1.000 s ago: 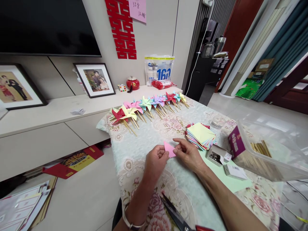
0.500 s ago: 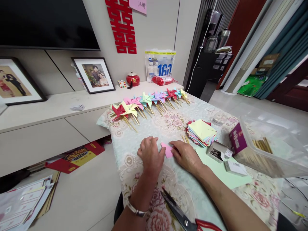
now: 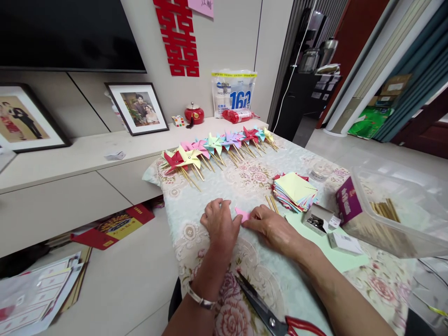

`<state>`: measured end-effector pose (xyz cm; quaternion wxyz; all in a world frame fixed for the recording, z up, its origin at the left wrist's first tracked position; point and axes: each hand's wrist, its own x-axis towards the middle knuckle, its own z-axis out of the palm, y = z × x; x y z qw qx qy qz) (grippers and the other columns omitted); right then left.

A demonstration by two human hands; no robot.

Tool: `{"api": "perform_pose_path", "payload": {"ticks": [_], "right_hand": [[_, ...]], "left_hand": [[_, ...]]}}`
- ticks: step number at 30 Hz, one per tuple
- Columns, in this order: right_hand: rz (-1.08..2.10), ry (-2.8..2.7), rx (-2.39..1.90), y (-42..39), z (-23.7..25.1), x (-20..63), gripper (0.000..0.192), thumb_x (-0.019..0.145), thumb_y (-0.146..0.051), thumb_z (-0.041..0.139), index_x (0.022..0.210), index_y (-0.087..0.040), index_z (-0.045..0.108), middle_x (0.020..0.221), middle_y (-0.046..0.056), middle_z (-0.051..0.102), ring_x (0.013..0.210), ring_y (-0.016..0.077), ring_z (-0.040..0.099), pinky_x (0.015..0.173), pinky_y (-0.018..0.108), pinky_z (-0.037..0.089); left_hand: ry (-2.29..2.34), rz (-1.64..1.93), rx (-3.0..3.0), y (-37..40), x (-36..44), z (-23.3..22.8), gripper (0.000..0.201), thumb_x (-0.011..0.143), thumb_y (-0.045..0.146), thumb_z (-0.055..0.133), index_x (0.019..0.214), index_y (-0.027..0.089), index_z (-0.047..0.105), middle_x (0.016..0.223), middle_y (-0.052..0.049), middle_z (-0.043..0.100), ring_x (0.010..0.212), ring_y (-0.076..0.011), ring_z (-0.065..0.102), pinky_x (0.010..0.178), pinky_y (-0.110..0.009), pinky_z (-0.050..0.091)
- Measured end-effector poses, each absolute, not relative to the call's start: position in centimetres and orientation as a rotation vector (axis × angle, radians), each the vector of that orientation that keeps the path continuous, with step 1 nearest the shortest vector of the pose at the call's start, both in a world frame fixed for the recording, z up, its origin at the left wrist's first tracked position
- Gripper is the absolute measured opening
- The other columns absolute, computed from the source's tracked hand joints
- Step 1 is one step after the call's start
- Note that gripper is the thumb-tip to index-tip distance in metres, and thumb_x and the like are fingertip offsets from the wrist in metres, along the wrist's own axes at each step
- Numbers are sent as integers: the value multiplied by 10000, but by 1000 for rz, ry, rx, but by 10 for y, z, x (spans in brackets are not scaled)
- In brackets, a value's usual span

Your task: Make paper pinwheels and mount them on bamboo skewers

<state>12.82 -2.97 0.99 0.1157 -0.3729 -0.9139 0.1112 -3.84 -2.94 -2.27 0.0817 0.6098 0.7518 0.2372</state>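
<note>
On my feed, the nearest thing is a pair of scissors point(image 3: 264, 311) with red handles, lying on the flowered tablecloth point(image 3: 208, 191) between the two forearms. The left wrist wears a silver bracelet point(image 3: 200, 298). I have the left hand point(image 3: 220, 226) palm down, fingers loosely spread and gripping nothing, its thumb at the left edge of the pink paper point(image 3: 241, 213). That paper lies between the hands. At its right side I have the right hand point(image 3: 271, 226), thumb and fingers bunched together against it; I cannot tell whether they pinch the paper or only press on it.

Past the right forearm I see a pale green sheet point(image 3: 334, 255), bearing a closed white box point(image 3: 345, 243) and an open small box point(image 3: 315, 228) of dark metal bits. To their right stands a clear plastic bin point(image 3: 416, 239) with thin sticks inside. A few loose sticks point(image 3: 271, 204) lie just beyond the right hand, next to a stack of coloured paper squares point(image 3: 296, 190).

Farther out I get a row of finished pinwheels point(image 3: 214, 144) along the table's far side. Behind them, a white cabinet point(image 3: 84, 161) carries a toy cube point(image 3: 178, 121), a red pot point(image 3: 195, 115) and framed photos point(image 3: 140, 109).
</note>
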Motion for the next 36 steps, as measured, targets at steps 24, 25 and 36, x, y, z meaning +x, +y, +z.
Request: {"api": "perform_pose_path", "payload": {"ticks": [24,25,36], "right_hand": [[91,-2944,-1334,-53,26,120,233,1028,-213,438,1160,-235,628,1090,79,598,940,243,549,639,317,325],[96,-2948,-1338,-53,26,119,232,1033,-224,430,1145,-232,633,1089,80,597,943,244,547,641,316,331],[178,-2926,-1338,-51,26,120,246,1025,-215,430,1085,-247,666,1065,76,590,927,234,530,646,318,323]], "left_hand": [[2214,592,1880,-33,-41,-22,552,772,396,745,1261,209,569,1394,-136,529,1324,-341,419,1046,-511,327],[2220,594,1876,-33,-40,-22,555,778,394,738,1269,204,563,1397,-137,530,1322,-342,421,1046,-512,328],[2326,594,1846,-29,-35,-20,448,842,343,671,1243,164,583,1332,-128,586,1257,-337,465,1001,-498,353]]}}
